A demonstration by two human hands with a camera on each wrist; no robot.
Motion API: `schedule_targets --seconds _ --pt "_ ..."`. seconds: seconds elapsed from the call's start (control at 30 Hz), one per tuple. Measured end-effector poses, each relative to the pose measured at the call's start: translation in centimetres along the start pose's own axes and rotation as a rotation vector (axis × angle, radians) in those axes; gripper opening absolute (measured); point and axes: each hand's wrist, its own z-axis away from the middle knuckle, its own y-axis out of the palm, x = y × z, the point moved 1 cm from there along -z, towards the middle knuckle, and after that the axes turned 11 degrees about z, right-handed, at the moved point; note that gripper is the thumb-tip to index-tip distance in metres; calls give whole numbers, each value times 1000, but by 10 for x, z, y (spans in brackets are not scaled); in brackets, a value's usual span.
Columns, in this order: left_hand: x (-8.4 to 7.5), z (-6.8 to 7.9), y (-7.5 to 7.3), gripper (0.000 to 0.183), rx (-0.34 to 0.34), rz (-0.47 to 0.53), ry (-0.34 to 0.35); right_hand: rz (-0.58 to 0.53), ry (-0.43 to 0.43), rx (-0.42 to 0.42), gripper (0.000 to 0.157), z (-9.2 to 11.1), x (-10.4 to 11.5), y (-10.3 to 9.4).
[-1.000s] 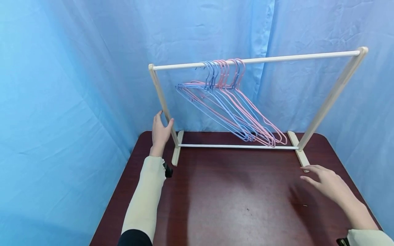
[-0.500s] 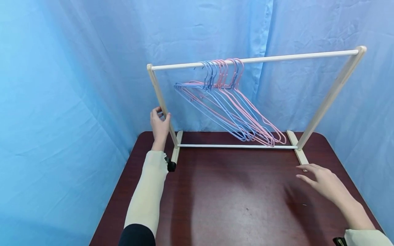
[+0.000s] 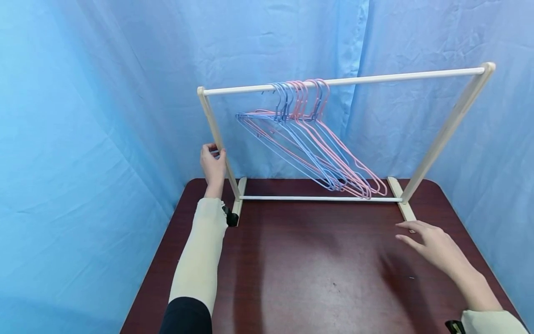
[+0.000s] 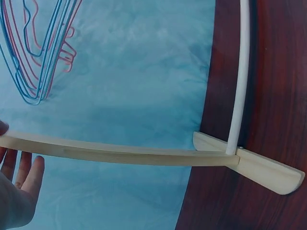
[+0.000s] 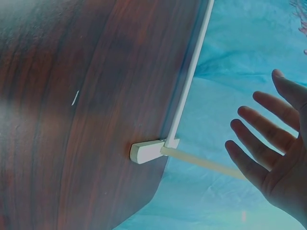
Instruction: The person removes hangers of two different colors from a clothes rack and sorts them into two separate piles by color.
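A small wooden clothes rack (image 3: 342,81) with white bars stands on the dark table. Several blue and pink clothes hangers (image 3: 325,148) hang together left of centre on its top bar. At the rack's left post (image 4: 120,154), my left hand (image 3: 213,164) grips about halfway up, thumb on one side and fingers on the other. My right hand (image 3: 438,246) holds nothing, its fingers spread and slightly bent above the table. It hovers in front of the right foot (image 5: 147,151) of the rack; in the right wrist view the fingers (image 5: 261,123) are apart.
The reddish-brown table (image 3: 317,269) has rounded back corners. A blue curtain (image 3: 104,139) hangs behind it and along both sides. The lower white bar (image 3: 317,198) joins the rack's two feet. A tiny pale scrap (image 5: 75,97) lies on the table at right.
My left hand has moved slightly up the left post and closed around it. The right hand has drifted a little left. In the head view the rack appears shifted slightly left.
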Motion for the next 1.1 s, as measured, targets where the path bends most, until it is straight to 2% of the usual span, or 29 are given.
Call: schedule_targets --seconds 0.43,0.7,1.0,1.1 --pt "-1 -6 -1 25 -5 -64 5 -21 35 -64 29 -13 11 -7" --pt "1 -9 -1 20 -22 -98 54 -130 148 -86 28 -23 21 -18" --pt "1 -10 -2 19 -32 -104 47 -251 230 -298 26 -38 36 -26" --pt "2 -10 -1 18 -30 -101 47 -305 243 -329 26 -43 40 -27"
